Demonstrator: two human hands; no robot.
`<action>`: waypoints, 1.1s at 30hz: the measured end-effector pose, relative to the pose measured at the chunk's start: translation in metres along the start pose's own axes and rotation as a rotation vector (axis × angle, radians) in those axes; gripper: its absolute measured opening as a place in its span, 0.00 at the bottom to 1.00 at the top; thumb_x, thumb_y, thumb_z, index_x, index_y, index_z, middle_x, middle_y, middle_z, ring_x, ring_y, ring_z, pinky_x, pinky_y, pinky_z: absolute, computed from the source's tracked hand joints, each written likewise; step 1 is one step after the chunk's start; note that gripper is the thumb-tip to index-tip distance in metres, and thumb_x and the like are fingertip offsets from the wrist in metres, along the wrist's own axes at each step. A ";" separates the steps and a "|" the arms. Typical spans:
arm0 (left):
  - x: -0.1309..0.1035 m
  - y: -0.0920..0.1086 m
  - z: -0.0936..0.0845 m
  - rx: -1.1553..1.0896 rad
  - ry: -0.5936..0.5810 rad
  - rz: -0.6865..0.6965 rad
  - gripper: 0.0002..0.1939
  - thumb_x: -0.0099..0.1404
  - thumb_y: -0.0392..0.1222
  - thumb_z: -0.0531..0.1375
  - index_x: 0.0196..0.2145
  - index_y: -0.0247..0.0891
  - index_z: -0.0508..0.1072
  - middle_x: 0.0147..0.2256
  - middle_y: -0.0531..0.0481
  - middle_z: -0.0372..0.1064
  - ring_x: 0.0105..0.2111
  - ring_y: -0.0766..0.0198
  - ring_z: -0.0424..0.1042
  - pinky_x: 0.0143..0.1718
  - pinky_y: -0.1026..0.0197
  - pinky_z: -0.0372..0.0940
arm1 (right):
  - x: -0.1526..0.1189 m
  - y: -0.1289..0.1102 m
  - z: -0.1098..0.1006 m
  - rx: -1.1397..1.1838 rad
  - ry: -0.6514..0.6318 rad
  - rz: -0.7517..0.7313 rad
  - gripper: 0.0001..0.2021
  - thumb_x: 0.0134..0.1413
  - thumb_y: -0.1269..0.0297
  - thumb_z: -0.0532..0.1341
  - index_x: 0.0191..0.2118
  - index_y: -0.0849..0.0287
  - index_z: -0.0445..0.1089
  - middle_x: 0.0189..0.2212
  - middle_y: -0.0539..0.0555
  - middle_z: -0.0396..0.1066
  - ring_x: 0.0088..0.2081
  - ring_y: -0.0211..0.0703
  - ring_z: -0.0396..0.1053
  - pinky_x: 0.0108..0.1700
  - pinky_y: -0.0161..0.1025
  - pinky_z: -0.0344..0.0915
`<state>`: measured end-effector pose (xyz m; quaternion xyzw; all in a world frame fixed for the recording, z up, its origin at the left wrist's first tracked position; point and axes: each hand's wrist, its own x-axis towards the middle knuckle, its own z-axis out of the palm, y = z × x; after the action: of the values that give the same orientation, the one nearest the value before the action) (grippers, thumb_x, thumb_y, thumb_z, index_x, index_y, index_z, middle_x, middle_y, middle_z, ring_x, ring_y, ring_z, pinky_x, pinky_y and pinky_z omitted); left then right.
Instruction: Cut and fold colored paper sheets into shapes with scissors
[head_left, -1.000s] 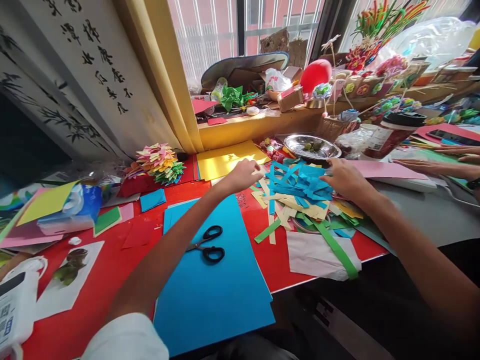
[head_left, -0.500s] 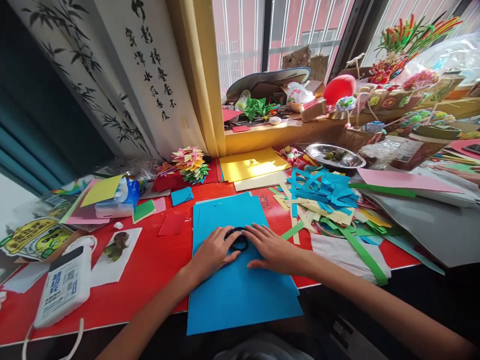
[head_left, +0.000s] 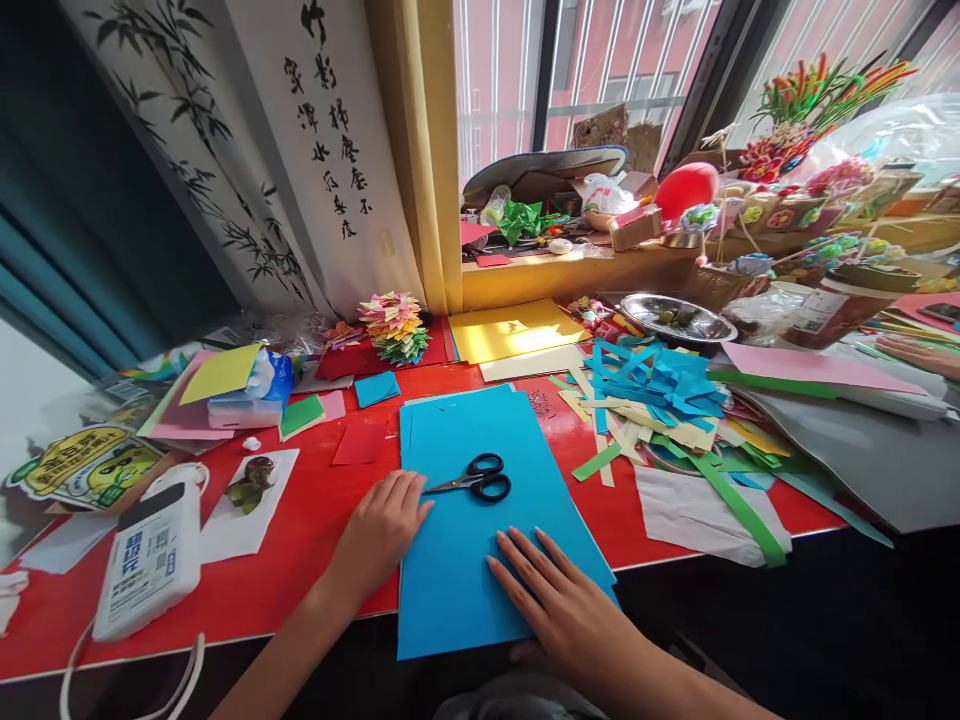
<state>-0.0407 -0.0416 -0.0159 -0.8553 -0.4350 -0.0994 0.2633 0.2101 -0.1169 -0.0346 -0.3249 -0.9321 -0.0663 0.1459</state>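
a: the left hand lies flat, fingers spread a little, holding nothing. its fingertips rest on the left edge of the large blue sheet of card, the palm on the red table top.

b: and the right hand?

a: also flat and empty, fingers fanned out, pressing on the lower right part of the same blue sheet, near the table's front edge.

b: where is the sheet itself?

a: it lies flat in the middle of the red table, straight in front of the person, its near edge reaching over the table's front edge. a pair of black-handled scissors lies closed on it, above and between the two hands, just beside the left fingertips but not touching them as far as i can tell.

b: what's around?

a: to the right of the sheet, a loose heap of blue, yellow and green paper strips. behind that, a round metal dish. behind the sheet, a yellow sheet of paper by the window sill. to the left, a white plastic bottle with a printed label lies on its side, well apart from the left hand. a stack of folded multicoloured paper pieces sits near the curtain.
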 end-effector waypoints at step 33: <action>-0.071 -0.017 -0.057 0.158 -0.058 -0.174 0.15 0.66 0.45 0.52 0.39 0.31 0.70 0.36 0.40 0.68 0.36 0.54 0.69 0.34 0.55 0.65 | -0.005 0.025 -0.026 0.340 -0.143 0.239 0.21 0.61 0.75 0.46 0.58 0.64 0.60 0.58 0.60 0.59 0.60 0.49 0.55 0.59 0.52 0.57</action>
<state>-0.0939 -0.1130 0.0102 -0.7934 -0.5215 -0.0624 0.3076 0.2355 -0.1056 -0.0106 -0.4076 -0.8927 0.1328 0.1391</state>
